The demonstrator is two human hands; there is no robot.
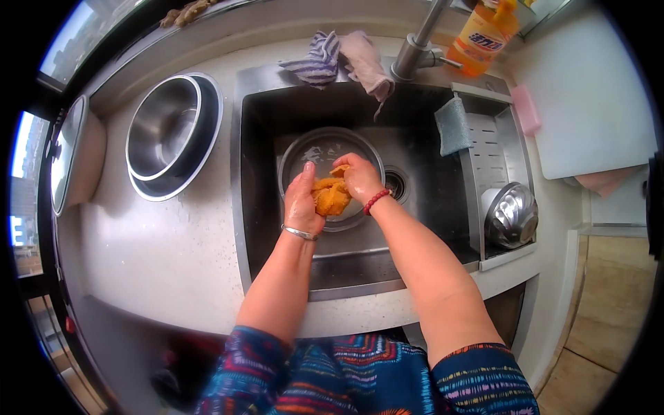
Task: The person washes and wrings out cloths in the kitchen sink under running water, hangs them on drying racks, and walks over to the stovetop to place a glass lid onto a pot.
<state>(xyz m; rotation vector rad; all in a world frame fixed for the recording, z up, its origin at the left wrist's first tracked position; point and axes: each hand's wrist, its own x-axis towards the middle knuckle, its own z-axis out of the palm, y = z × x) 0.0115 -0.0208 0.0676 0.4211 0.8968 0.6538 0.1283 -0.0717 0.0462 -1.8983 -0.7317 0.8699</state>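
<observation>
A crumpled orange cloth (332, 198) is held between both hands over the sink. My left hand (301, 202), wet and with a silver bangle at the wrist, supports it from the left side. From the right, my right hand (362, 181) pinches its upper part; a red bead bracelet circles that wrist. Directly beneath is a round metal basin (294, 150) with some water in it, standing in the steel sink (415, 235). The hands and cloth hide part of the basin.
Nested metal bowls (166, 128) stand left on the counter. Behind the sink are a striped rag (318, 61), a pink rag (366, 66), the faucet (413, 57) and an orange soap bottle (482, 40). On the right, a grey scrubbing pad (454, 126) hangs near a metal bowl (513, 216).
</observation>
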